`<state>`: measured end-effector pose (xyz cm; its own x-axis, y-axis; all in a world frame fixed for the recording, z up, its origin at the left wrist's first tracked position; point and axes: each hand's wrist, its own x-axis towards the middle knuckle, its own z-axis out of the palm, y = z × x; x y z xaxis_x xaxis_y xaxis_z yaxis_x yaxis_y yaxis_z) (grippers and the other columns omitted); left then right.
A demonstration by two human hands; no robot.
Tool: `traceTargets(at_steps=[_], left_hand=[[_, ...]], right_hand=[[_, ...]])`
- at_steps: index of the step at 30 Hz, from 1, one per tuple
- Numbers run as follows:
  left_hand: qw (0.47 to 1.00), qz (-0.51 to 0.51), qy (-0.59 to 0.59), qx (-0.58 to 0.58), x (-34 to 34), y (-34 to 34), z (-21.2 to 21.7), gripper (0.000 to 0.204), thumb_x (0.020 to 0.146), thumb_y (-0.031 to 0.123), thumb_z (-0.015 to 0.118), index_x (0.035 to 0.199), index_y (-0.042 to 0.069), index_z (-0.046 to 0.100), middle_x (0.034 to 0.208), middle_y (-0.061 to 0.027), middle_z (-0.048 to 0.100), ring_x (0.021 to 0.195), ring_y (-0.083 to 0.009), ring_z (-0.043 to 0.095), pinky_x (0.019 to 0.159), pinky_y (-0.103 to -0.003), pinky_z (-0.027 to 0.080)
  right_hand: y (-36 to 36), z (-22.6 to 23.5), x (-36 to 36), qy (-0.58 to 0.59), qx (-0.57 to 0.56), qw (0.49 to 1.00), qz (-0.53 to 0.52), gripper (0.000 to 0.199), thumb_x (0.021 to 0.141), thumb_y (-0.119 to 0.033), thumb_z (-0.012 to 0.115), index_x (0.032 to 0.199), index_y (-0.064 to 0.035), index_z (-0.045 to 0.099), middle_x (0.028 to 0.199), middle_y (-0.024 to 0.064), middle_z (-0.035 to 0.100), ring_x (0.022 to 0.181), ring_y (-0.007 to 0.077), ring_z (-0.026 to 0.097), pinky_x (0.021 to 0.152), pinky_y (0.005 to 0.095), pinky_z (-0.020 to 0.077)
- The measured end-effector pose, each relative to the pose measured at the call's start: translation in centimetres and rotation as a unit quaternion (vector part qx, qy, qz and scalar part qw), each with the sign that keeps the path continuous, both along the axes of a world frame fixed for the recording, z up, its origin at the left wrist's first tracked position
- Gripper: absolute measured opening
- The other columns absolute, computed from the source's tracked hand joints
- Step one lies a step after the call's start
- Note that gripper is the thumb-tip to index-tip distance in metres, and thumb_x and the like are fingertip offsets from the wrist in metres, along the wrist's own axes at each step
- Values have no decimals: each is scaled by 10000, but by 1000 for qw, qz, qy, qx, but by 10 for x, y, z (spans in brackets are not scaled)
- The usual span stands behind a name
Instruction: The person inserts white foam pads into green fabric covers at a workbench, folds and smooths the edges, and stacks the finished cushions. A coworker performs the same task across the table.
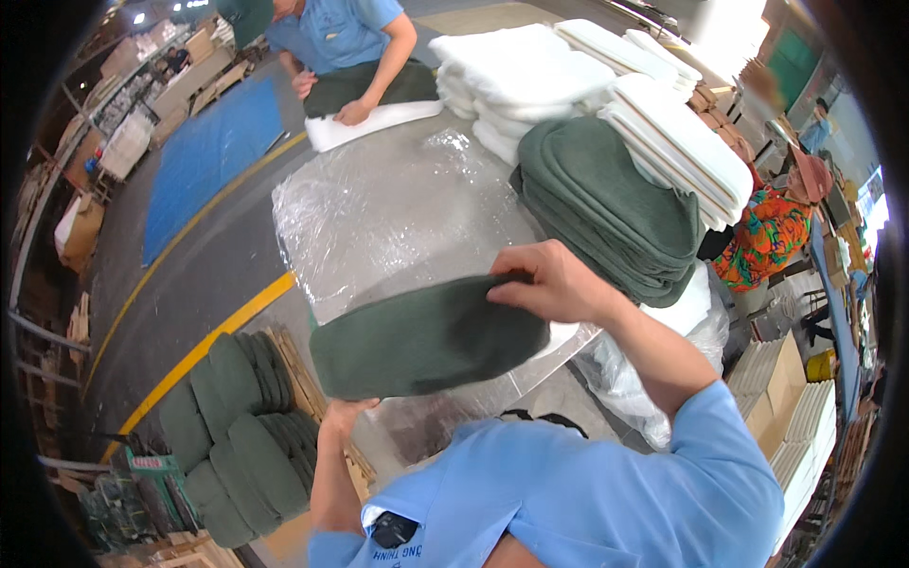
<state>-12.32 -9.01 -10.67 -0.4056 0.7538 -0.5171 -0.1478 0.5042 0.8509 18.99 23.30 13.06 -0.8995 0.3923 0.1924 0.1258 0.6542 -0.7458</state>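
A long, dark green cushion cover with rounded ends (426, 343) lies tilted over the near edge of the plastic-wrapped table. My right hand (542, 281) pinches its upper edge near the right end, thumb and fingers closed on the fabric. At its lower left corner my left hand (347, 414) grips the edge, its fingertips partly hidden by the cover. A sliver of white pad (562, 337) shows beside the right end. Just beyond my right hand rises a stack of dark green covers (606, 204).
Clear plastic film (388, 208) covers the table. White foam pads (521, 66) are piled at the back right. Across the table, a co-worker in blue (341, 38) handles another green cover on a white pad. More green cushions (251, 426) are stacked low at the left.
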Motion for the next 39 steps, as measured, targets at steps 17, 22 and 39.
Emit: traceTargets(at_steps=[17, 22, 39], left_hand=[[994, 98, 28, 39, 118, -37, 31, 670, 833, -61, 827, 1428, 8, 526, 1346, -113, 627, 1127, -287, 659, 877, -470, 598], [985, 83, 150, 15, 149, -46, 24, 647, 821, 19, 875, 1396, -41, 584, 1377, -109, 648, 1231, -256, 621, 1085, -351, 484], [974, -11, -174, -147, 59, -48, 18, 506, 924, 115, 774, 1393, -2, 624, 1405, -157, 649, 1243, -327, 633, 1090, -419, 487]], right_hand=[[-26, -43, 91, 27, 21, 998, -47, 266, 889, -227, 779, 1055, -36, 699, 1058, 162, 710, 1014, 396, 662, 860, 499, 510], [-32, -64, 126, 91, 78, 988, -94, 185, 864, -158, 781, 991, -70, 679, 942, 118, 667, 992, 358, 629, 864, 473, 502], [-134, -85, 184, 121, 36, 958, -257, 439, 649, 120, 721, 1020, -115, 748, 1219, 89, 647, 1038, 303, 616, 874, 413, 533]])
